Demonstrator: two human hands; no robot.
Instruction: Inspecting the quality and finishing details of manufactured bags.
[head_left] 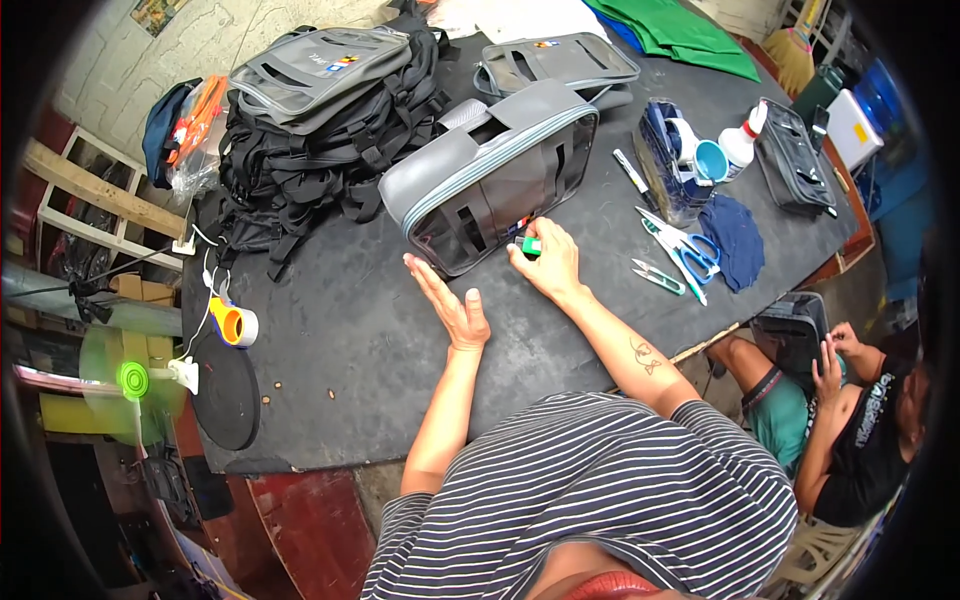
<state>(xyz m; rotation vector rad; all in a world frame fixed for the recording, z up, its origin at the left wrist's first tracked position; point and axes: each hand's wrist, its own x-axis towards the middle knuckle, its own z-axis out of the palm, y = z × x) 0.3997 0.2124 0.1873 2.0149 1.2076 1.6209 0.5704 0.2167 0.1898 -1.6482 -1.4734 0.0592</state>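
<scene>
Bare tabletop is lying open at six o'clock of the grey zippered fabric bag (490,175) on the dark rubber-topped table (350,340). Right hand (548,262) is pinching a small green lighter (531,245) against the bag's lower edge; left hand (450,302) is hovering flat, fingers spread, empty.

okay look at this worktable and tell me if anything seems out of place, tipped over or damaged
Nothing looks damaged or spilled. The grey bag lies tilted on its side on the black table, the right hand holding a small green object against it, the left hand open beside it. Scissors lie loose nearby.
</scene>
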